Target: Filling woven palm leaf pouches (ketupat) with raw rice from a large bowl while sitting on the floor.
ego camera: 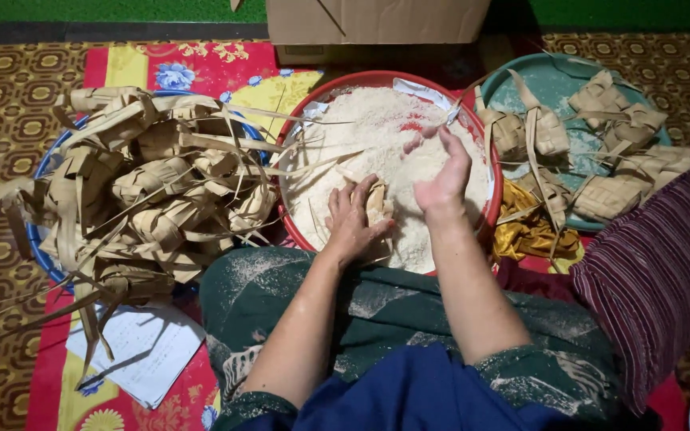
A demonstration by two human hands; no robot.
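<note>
Pale cream rice grains [385,136] fill a round red plastic basin [492,209]. Tan woven palm-leaf pouches [161,191] heap in a blue-rimmed basin [37,239]. The round plastic tray [560,80] is teal; the floral floor cloth [193,68] red and yellow.

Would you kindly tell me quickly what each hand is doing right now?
Left hand: closed around a small woven palm-leaf pouch over the red basin of rice.
Right hand: open, cupped, holding rice grains.

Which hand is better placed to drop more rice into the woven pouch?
The right hand, likely. It hovers cupped, with rice in it, right beside the woven leaf pouch, while the left hand grips that pouch against the rice in the red basin and is occupied steadying it.
</note>
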